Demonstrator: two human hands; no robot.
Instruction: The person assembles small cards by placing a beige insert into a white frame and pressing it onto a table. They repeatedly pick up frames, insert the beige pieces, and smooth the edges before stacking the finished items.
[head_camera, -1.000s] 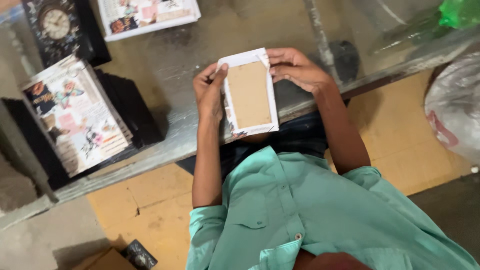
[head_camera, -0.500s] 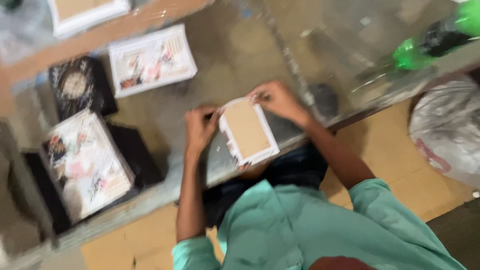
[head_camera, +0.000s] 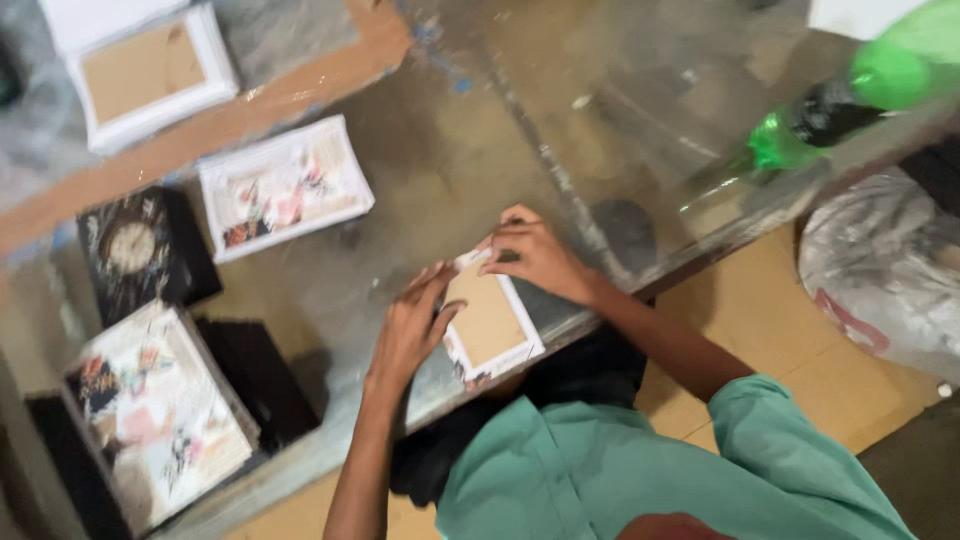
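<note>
Small white-bordered frame (head_camera: 490, 320) with brown cardboard backing up, lying flat on the table (head_camera: 480, 130) at its near edge, one corner poking slightly over the edge. Left hand (head_camera: 410, 330) lies on frame's left side, fingers stretched out fairly flat and close together, thumb over the brown panel, pressing not gripping. Right hand (head_camera: 535, 255) at frame's far end, fingers curled and bunched, fingertips on the top border; whether it pinches the edge or just presses, cannot tell. Both forearms bare, teal shirt (head_camera: 640, 470) low in view.

Table top is dull, scuffed, with glare. Left of the hands: printed card stack (head_camera: 285, 188) with colourful picture, white border, lying flat, well apart from frame. Further left a black clock plaque (head_camera: 135, 250), round dial facing up. Near-left a bigger stack of picture prints (head_camera: 160, 415) tilted, sitting on a dark block (head_camera: 265, 375). Far-left top another frame (head_camera: 150, 70), brown back up, white rim, beyond an orange-brown strip (head_camera: 210, 125) running across the table. Far right a green bottle (head_camera: 840, 105) lying on its side, blurred. Right of the table, on the tan floor (head_camera: 790, 330), a grey plastic bag (head_camera: 885, 270).
</note>
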